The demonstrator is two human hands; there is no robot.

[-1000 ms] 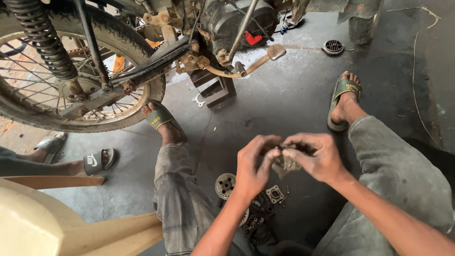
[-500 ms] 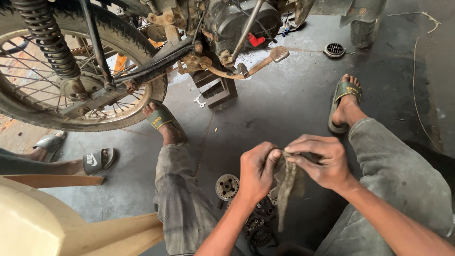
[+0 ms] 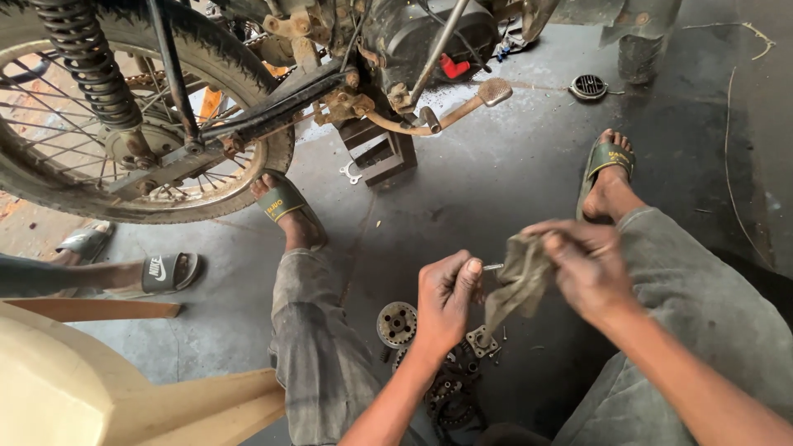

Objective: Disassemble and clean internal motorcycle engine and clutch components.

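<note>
Closest to you, your left hand [image 3: 443,299] is closed around a thin metal rod [image 3: 493,267], thumb pressed up near its tip so that only a short bright end pokes out toward three o'clock. Your right hand [image 3: 583,266] pinches a grimy grey rag [image 3: 516,285] bunched at the top, the loose tail hanging down toward six o'clock. The rag sits right at the rod's exposed end, a grip that suits wiping: one hand steadies the part, the other works the cloth around it.

Directly below your hands, between your knees, a cluster of greasy parts lies on the concrete floor [image 3: 496,182]: a round toothed hub [image 3: 397,324] at about eight o'clock from the left hand, a small square plate [image 3: 481,340] under the rag's tail, and darker gears and a chain toward six o'clock. They are kept close together within easy reach.

Farther out, your sandalled feet are planted wide at ten and two o'clock, bracing your squat. Another person's foot in a grey slide [image 3: 165,271] rests at nine o'clock.

Farthest, at eleven to twelve o'clock, a motorcycle's rear wheel [image 3: 124,116] and engine are held up by a small stand [image 3: 382,153], with the kick lever [image 3: 450,111] jutting toward one o'clock.
</note>
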